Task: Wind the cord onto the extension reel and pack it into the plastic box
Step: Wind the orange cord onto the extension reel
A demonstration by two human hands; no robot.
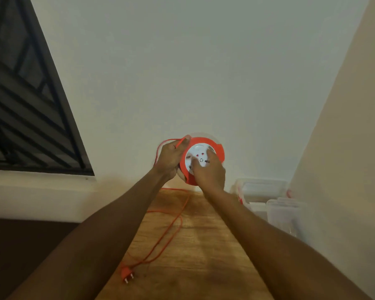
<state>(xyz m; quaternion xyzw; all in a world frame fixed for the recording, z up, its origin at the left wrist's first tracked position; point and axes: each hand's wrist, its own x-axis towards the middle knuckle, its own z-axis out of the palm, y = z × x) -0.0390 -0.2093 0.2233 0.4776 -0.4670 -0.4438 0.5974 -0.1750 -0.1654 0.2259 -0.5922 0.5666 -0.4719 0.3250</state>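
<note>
Wooden table (204, 245) against white wall (182, 72)

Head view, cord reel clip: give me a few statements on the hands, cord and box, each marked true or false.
1. Both hands are on the reel, which is held up off the table. True.
2. The plug is in the right hand. False: it lies on the table, nearest the camera.
3. The left hand pinches the cord beside the reel's rim. True.
4. All the cord is wound on. False: loose cord trails across the table.
5. The reel sits inside the plastic box. False: the box stands at the right against the wall, apart from the reel.
</note>
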